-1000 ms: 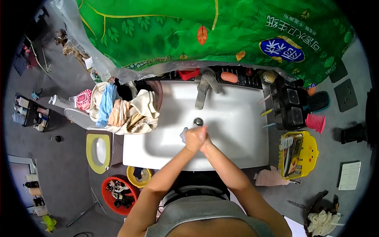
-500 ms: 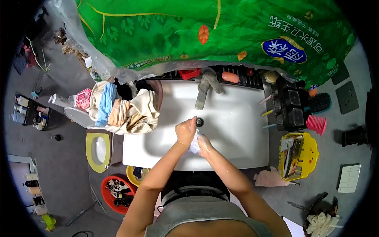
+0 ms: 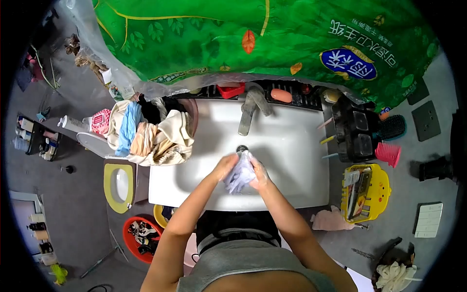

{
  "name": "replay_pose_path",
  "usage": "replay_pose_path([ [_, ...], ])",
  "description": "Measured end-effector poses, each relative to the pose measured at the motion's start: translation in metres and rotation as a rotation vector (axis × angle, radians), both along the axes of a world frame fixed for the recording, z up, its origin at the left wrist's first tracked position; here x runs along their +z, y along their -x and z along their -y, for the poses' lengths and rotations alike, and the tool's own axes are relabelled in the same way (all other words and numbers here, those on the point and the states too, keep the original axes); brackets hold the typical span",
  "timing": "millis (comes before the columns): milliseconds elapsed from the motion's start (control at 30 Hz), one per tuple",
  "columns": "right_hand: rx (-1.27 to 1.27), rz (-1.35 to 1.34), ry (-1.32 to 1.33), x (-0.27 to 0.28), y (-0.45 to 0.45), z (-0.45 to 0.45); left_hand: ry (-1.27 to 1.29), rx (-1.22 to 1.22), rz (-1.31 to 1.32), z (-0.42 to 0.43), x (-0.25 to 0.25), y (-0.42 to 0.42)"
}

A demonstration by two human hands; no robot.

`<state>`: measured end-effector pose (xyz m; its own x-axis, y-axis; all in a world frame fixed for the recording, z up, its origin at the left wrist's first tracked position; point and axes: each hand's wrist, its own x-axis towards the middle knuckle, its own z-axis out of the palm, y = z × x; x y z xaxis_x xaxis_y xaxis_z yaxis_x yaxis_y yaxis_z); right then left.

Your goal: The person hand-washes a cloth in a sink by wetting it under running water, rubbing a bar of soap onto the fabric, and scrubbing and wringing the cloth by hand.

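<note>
Pale lilac cloth [image 3: 237, 178], one piece, bunched and wet-looking, held between two hands. Left hand [image 3: 224, 166] has its upper left edge, fingers curled in; right hand [image 3: 260, 175] pinches the right side, thumb along the cloth. Exact finger closure partly hidden on both. Cloth sits over one white sink [image 3: 292, 151], front of centre, just below one drain [image 3: 242, 148]. Can't tell if it touches the basin floor.

Next out: one grey faucet [image 3: 248, 112], spout above the drain. Behind it, one black rack [image 3: 311, 101] with one orange soap bar [image 3: 281, 96] and one red dish [image 3: 230, 90].

Left of sink: one heap of clothes [image 3: 170, 138], one toilet [image 3: 119, 187] with yellow seat cover. Below: one red basin [image 3: 131, 243] holding dark and white items, one yellow basin [image 3: 158, 214] beside it.

Right: one black holder [image 3: 352, 129], one pink comb [image 3: 388, 154], one dark brush [image 3: 393, 126], one yellow basket [image 3: 380, 192]. One big green package [image 3: 194, 44] spans the top.
</note>
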<state>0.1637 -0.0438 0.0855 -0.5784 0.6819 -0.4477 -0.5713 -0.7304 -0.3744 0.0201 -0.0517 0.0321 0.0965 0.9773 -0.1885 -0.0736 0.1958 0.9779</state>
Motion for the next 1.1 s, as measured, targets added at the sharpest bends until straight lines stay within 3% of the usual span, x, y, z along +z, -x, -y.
replay_pose_path([
  [33,-0.006,-0.051,-0.005,-0.023,-0.007,-0.006,0.101,-0.203,-0.002,0.008,0.000,0.006],
  [133,-0.207,0.225,-0.002,-0.041,-0.006,-0.008,0.101,0.161,0.160,0.016,-0.005,0.002],
  [167,-0.223,0.417,-0.006,-0.016,-0.004,-0.005,0.060,0.276,0.227,0.016,0.009,-0.004],
  [267,-0.169,0.620,0.085,-0.044,-0.002,-0.010,-0.092,0.515,0.128,0.018,0.068,-0.043],
  [300,-0.229,0.695,0.076,-0.046,0.003,-0.005,-0.341,0.491,-0.306,0.021,0.068,-0.050],
  [333,-0.249,0.720,0.072,-0.048,0.008,-0.002,-0.505,0.436,-0.282,0.026,0.068,-0.067],
  [400,-0.172,0.673,0.007,-0.040,0.018,0.007,-0.615,0.260,-0.642,0.028,0.059,-0.066],
  [500,-0.094,0.509,0.028,-0.013,0.024,0.011,-0.355,0.416,-0.772,0.001,0.058,-0.040],
  [600,-0.138,-0.056,0.045,-0.037,0.008,0.013,-0.718,0.481,-0.912,0.021,0.055,-0.066],
  [633,0.015,0.062,-0.093,-0.058,-0.001,0.009,-0.686,0.411,-0.767,0.020,0.049,-0.071],
  [733,0.052,0.346,0.022,-0.051,0.009,0.005,-0.493,0.508,-0.708,-0.004,0.044,-0.039],
  [800,0.076,0.293,0.023,-0.026,0.008,0.010,-0.161,0.467,-0.753,-0.016,0.043,-0.022],
  [867,-0.055,0.256,0.109,-0.021,0.012,0.005,-0.199,0.431,-0.727,-0.011,0.044,-0.019],
  [967,-0.091,-0.065,0.100,-0.013,0.002,-0.008,-0.512,0.502,-0.613,0.011,0.068,-0.024],
  [1000,-0.107,-0.142,0.076,-0.015,0.001,-0.006,-0.339,0.352,-0.418,0.019,0.057,-0.026],
  [1067,-0.043,-0.172,-0.041,-0.012,-0.004,0.002,-0.402,0.416,-0.410,0.021,0.043,-0.031],
  [1100,-0.009,-0.188,-0.098,-0.009,-0.006,0.004,-0.273,0.375,-0.254,0.021,0.040,-0.025],
])
